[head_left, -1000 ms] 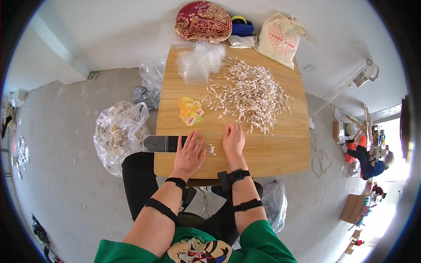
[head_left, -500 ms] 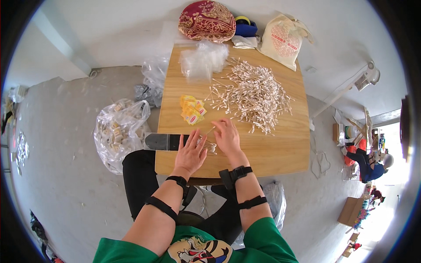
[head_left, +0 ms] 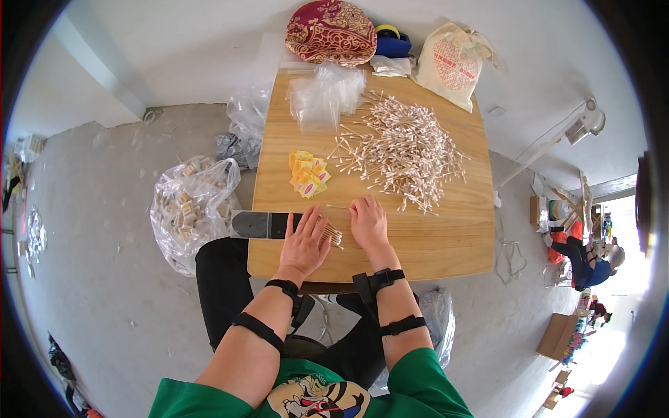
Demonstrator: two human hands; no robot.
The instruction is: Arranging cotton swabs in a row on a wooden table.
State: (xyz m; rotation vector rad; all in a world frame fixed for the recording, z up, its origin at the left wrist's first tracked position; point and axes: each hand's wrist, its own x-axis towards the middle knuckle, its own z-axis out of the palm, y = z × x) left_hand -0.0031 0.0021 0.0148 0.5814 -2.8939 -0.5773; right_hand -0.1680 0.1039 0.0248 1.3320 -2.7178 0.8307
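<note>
My left hand [head_left: 302, 249] lies palm down near the table's front edge, fingers stretched out. It rests over a small row of cotton swabs [head_left: 335, 236], whose ends stick out past its right side, and over the right end of a flat dark strip [head_left: 259, 225]. Just to the right, my right hand [head_left: 369, 224] is closed, its fingertips pinching the end of a single cotton swab [head_left: 337, 207] that points left. Beyond both hands spreads a large heap of loose cotton swabs [head_left: 411, 150]. Several small yellow printed cards [head_left: 308, 174] lie ahead of my left hand.
Clear plastic bags [head_left: 320, 96] lie at the table's far left. Along the back are a red patterned cloth item [head_left: 329, 33], a blue tape dispenser [head_left: 392, 43] and a cream drawstring bag [head_left: 454, 66]. A filled plastic sack [head_left: 188, 202] stands on the floor at left.
My right hand has shifted slightly right and turned more knuckles-up, and the swab in its fingers now lies nearly level. My left hand stays in place.
</note>
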